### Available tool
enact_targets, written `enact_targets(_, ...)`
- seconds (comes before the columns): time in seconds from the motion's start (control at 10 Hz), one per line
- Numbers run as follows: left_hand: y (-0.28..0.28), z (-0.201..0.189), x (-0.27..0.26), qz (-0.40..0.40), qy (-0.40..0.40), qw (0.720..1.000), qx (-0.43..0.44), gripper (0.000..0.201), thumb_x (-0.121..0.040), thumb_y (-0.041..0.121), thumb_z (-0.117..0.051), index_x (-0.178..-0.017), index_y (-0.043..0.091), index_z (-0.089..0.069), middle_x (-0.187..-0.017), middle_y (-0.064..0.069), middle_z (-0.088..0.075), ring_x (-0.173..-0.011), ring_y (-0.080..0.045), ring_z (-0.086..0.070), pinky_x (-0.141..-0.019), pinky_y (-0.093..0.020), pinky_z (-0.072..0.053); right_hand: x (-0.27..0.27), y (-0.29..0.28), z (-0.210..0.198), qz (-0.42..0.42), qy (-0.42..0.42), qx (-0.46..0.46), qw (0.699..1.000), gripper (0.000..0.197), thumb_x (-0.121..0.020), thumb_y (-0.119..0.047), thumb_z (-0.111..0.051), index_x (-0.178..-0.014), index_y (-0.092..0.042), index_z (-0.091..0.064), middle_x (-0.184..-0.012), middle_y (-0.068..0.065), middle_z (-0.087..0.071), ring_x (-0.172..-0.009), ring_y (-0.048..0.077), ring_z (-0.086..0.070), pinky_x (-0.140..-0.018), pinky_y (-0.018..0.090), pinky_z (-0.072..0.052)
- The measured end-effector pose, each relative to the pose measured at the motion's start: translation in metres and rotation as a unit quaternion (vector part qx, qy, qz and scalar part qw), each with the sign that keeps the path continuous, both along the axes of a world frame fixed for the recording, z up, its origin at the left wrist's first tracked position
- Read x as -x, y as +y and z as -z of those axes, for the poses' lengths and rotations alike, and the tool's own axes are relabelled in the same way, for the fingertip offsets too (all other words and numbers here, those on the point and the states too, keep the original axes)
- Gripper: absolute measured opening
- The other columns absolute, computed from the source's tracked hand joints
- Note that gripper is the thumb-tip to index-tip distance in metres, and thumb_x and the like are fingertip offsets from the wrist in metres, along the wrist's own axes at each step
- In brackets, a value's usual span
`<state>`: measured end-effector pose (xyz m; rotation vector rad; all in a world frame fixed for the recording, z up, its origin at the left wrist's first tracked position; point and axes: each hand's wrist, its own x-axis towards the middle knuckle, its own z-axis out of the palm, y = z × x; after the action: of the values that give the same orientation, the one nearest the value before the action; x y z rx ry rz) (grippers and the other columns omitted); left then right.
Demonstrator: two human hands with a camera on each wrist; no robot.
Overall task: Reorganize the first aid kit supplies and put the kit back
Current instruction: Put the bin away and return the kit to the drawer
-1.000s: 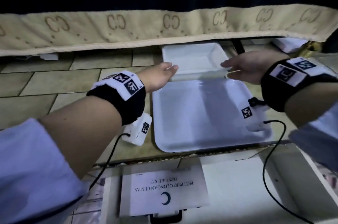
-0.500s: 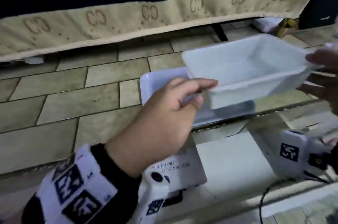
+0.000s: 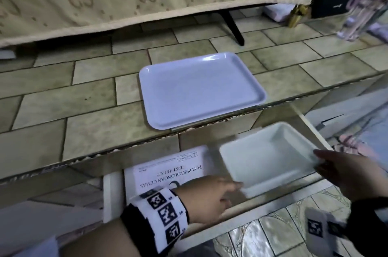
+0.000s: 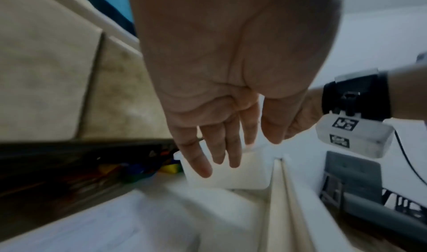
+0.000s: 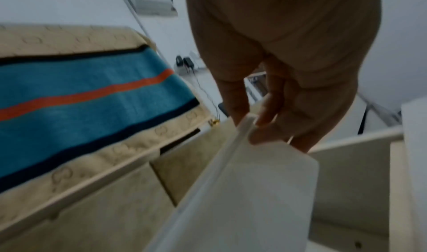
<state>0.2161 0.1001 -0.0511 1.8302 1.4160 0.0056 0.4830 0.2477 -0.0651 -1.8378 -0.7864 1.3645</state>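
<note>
Left hand palm toward camera, fingers straight, tips against near wall of white tub. Right hand at tub's far right edge, black wrist strap. Drawer rail right; tiled ledge left

Open drawer: the first aid kit fills its left part and the white tub its right, with a narrow gap between them. The drawer's right wall closes that side. On the tiled bench, the tray lies near the front edge; the cloth hem overhangs behind, apparently leaving low clearance.
</note>
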Motion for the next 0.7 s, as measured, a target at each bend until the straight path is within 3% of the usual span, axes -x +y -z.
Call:
enact_targets(0.1,-0.004,0.018,0.020,-0.029,0.033,0.999,0.018,0.049,-0.096,0.024,-0.041,-0.143,0.035,-0.032,-0.148,-0.001,-0.040,-0.131,-0.021,-0.042,-0.108,-0.031,-0.036,0.037,0.017,0.011,-0.037,0.005,0.027,0.999,0.010,-0.083,0.003,-0.063,-0.078,0.003,-0.054,-0.061,0.015,-0.052,-0.037,0.015,-0.060,-0.032,0.015,-0.046)
enact_targets(0.2,-0.012,0.028,0.044,-0.075,0.075,0.994,0.029,0.047,-0.098,0.029,-0.040,-0.144,0.029,-0.034,-0.149,-0.001,-0.038,-0.135,-0.020,-0.036,-0.108,-0.025,-0.029,0.060,0.043,0.019,-0.051,-0.070,0.050,0.995,0.023,-0.094,-0.015,-0.053,-0.107,0.004,-0.058,-0.085,0.013,-0.067,-0.076,0.024,-0.068,-0.060,0.024,-0.058)
enact_targets(0.3,-0.026,0.040,0.073,-0.090,0.157,0.978,0.100,0.044,-0.097,0.035,-0.039,-0.140,0.022,-0.039,-0.143,-0.005,-0.043,-0.129,-0.023,-0.041,-0.106,-0.032,-0.035,0.072,0.037,0.026,-0.391,-0.462,-0.004,0.796,0.046,-0.099,-0.044,-0.034,-0.133,-0.015,-0.046,-0.132,0.002,-0.055,-0.123,0.018,-0.051,-0.097,0.023,-0.042)
enact_targets(0.4,-0.043,0.047,0.098,-0.107,0.192,0.964,0.152,0.047,-0.097,0.041,-0.038,-0.140,0.022,-0.038,-0.143,-0.006,-0.043,-0.128,-0.023,-0.043,-0.105,-0.036,-0.037,0.072,0.048,0.047,-0.300,-0.280,0.097,0.907,0.046,-0.095,-0.029,-0.053,-0.126,0.004,-0.048,-0.118,0.014,-0.058,-0.105,0.028,-0.057,-0.079,0.030,-0.054)
enact_targets(0.5,-0.065,0.042,0.111,-0.144,0.166,0.966,0.137,0.050,-0.095,0.048,-0.041,-0.140,0.024,-0.039,-0.141,-0.001,-0.046,-0.126,-0.017,-0.045,-0.104,-0.029,-0.037,0.081,0.041,0.036,-0.248,-0.167,0.174,0.938,0.035,-0.083,-0.001,-0.067,-0.110,0.013,-0.053,-0.098,0.017,-0.048,-0.072,0.028,-0.047,-0.042,0.034,-0.054)
enact_targets(0.6,-0.095,0.029,0.116,-0.171,0.114,0.976,0.072,0.049,-0.090,0.051,-0.049,-0.135,0.033,-0.043,-0.132,0.013,-0.049,-0.120,-0.005,-0.047,-0.100,-0.019,-0.036,0.087,0.030,0.018,-0.311,-0.160,0.166,0.922,0.073,-0.056,-0.012,-0.089,-0.116,-0.002,-0.047,-0.116,0.016,-0.049,-0.091,0.029,-0.047,-0.065,0.041,-0.052)
enact_targets(0.7,-0.133,0.021,0.125,-0.155,0.074,0.985,0.021,0.055,-0.075,0.058,-0.050,-0.127,0.042,-0.047,-0.124,0.023,-0.051,-0.114,0.005,-0.048,-0.097,-0.014,-0.037,0.083,-0.001,-0.003,-0.439,-0.167,0.083,0.879,0.090,-0.056,-0.015,-0.089,-0.134,-0.023,-0.044,-0.133,0.001,-0.050,-0.106,0.016,-0.051,-0.081,0.028,-0.049)
